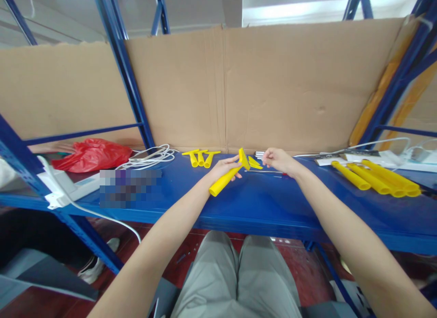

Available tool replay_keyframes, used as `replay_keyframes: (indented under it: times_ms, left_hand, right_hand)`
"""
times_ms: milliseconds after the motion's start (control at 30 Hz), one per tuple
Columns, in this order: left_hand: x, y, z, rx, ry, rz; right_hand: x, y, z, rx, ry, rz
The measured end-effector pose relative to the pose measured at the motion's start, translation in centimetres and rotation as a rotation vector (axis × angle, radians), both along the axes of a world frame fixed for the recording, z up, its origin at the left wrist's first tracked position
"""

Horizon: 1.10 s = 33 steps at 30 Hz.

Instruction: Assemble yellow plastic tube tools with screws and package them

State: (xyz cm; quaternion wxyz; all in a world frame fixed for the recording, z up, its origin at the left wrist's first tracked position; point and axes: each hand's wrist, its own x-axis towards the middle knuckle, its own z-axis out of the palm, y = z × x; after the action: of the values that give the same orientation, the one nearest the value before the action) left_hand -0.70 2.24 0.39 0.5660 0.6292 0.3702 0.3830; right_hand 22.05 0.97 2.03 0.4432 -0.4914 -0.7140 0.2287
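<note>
While the left hand (pixel 223 169) grips a yellow T-shaped piece (pixel 223 183) over the blue shelf (pixel 266 204), the right hand (pixel 278 159) hovers nearby with fingers bunched; whether they pinch anything, I cannot tell. Just beside it, small white items (pixel 259 154) carry dark marks too small to read. Three similar yellow pieces (pixel 200 161) sit leftward; yellow tubes (pixel 351 176) lie at right.
</note>
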Motion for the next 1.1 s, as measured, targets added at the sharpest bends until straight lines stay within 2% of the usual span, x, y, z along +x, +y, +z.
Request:
replay_keyframes:
  times_ms: [100,233,667,867,1100]
  left_hand:
    - [-0.1,-0.1,-0.1,-0.009,0.010,-0.037]
    - [-0.2,-0.4,-0.1,-0.013,0.012,-0.092]
    - [0.1,-0.9,0.3,-0.051,0.003,-0.159]
    - [0.0,-1.1,0.5,-0.060,0.027,-0.211]
    - [0.2,-1.2,0.5,-0.063,0.031,-0.197]
  right_hand:
    - [-1.2,0.3,-0.8,0.035,0.152,0.075]
    - [-2.4,0.6,-1.7,0.065,0.216,0.131]
    - [-3.4,0.7,-2.5,0.050,0.249,0.133]
    - [-3.6,0.7,-2.9,0.105,0.191,0.154]
    - [-4.0,0.9,-3.0,0.160,0.170,0.135]
